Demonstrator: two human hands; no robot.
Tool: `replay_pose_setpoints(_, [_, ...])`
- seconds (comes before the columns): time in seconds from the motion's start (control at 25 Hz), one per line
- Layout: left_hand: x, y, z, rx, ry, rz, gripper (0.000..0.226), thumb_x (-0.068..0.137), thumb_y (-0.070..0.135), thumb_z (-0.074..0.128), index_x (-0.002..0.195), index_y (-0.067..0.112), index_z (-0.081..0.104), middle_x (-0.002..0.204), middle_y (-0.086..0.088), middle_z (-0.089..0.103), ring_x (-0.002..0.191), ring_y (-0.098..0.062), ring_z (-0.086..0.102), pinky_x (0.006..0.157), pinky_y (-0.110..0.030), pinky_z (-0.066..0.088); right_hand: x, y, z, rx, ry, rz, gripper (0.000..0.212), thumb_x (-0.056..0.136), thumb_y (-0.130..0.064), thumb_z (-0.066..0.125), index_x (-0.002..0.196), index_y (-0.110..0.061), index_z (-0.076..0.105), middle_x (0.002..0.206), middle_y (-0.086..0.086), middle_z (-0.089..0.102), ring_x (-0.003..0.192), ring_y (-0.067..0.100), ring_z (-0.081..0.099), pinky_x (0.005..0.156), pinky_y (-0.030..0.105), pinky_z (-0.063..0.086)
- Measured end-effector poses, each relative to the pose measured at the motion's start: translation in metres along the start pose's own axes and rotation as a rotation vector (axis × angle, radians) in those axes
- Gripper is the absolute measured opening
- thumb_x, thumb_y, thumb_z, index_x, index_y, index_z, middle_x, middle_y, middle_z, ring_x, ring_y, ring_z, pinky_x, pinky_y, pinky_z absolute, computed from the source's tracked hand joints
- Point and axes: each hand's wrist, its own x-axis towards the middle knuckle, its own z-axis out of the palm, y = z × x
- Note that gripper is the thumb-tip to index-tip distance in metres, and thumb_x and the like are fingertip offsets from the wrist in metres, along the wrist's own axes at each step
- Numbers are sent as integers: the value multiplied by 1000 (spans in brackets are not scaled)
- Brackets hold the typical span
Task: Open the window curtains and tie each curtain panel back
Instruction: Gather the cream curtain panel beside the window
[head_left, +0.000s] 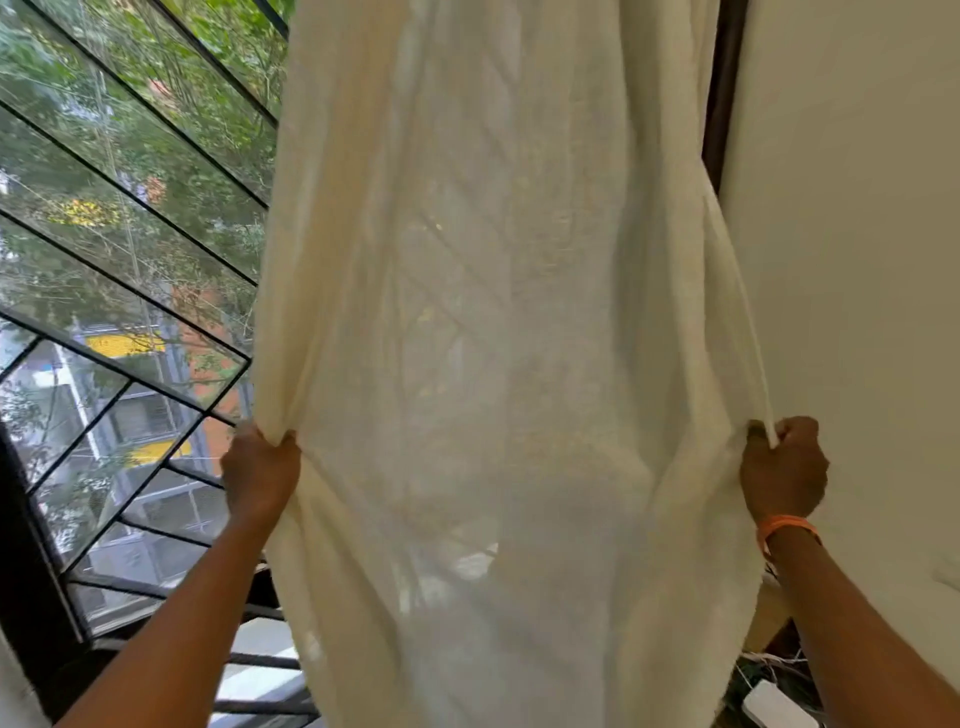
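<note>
A cream curtain (498, 338) hangs in front of the window (130, 249), beside the wall (852, 260). The left hand (260, 470) grips its left edge, the right hand (782, 467) — an orange band (787, 527) on the wrist — grips its right edge, fingers curled into the cloth.

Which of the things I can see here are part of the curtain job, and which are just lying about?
Part of the job:
- cream curtain panel
- left hand, gripping its left edge
- right hand, gripping its right edge

Just there:
- window grille
- wall
- orange wristband
- white box with tangled cables, lower right

No tie-back is visible.
</note>
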Motion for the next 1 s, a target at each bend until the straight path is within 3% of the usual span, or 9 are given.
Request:
replay_pose_setpoints(0.12, [-7,6,9,24,-85,23,35,90,18,62,117,-3,54,115,-30,62,104,-44,60,86,-50,49,-24,-12,13,-120,-107,-74,26,96,-26,55,109,-4,50,100,28,65,92,47,62,75,45,47])
replay_pose_setpoints(0.28, [-58,28,48,-74,-425,167,38,91,19,65,125,3,59,119,-18,65,107,-35,62,84,-34,46,-100,-30,50,-92,-380,-421,22,98,-22,52,108,-4,48,82,18,64,75,42,64,64,42,48])
replay_pose_setpoints(0.36, [-67,31,55,-110,-463,174,37,93,20,62,125,2,61,119,-19,66,108,-34,62,84,-33,46,-112,-27,60,-124,-466,-563,22,98,-22,52,111,-5,49,82,14,66,71,38,64,63,43,52])
replay_pose_setpoints(0.48, [-44,22,39,-33,-277,94,38,96,23,56,121,-5,61,120,-25,64,105,-40,61,85,-41,47,-70,-21,42,-155,-358,-259,32,96,-26,55,118,-3,54,101,21,67,90,41,63,74,41,51])
replay_pose_setpoints(0.6, [-30,12,30,-1,-177,5,42,95,29,56,113,-8,62,110,-29,65,98,-42,63,80,-42,48,-59,-18,25,-117,-222,8,55,88,-49,60,119,-3,59,112,27,65,103,45,60,86,49,51])
replay_pose_setpoints(0.76, [-80,34,53,-87,-441,179,40,84,46,70,101,10,71,87,-10,72,83,-28,69,65,-28,51,-140,-52,61,26,-656,-214,41,88,-51,63,93,-10,65,88,10,69,82,26,65,78,39,51])
replay_pose_setpoints(0.84, [-102,43,66,-176,-563,200,31,78,49,75,95,25,67,80,6,68,74,-10,66,61,-20,49,-176,-75,72,204,-788,-249,27,93,-41,62,86,-15,60,80,-1,66,73,11,61,72,32,50])
replay_pose_setpoints(0.92, [-112,44,76,-265,-612,215,41,71,55,78,100,30,63,91,7,69,82,-7,67,71,-25,54,-196,-95,75,330,-866,-222,24,96,-30,59,81,-14,50,74,-3,57,63,3,51,61,21,44])
replay_pose_setpoints(1.0, [-113,39,74,-338,-566,195,54,67,59,78,107,30,58,102,5,67,91,-11,66,75,-30,55,-197,-96,77,368,-851,-185,23,91,-24,60,78,-11,45,70,4,54,57,11,49,55,26,46])
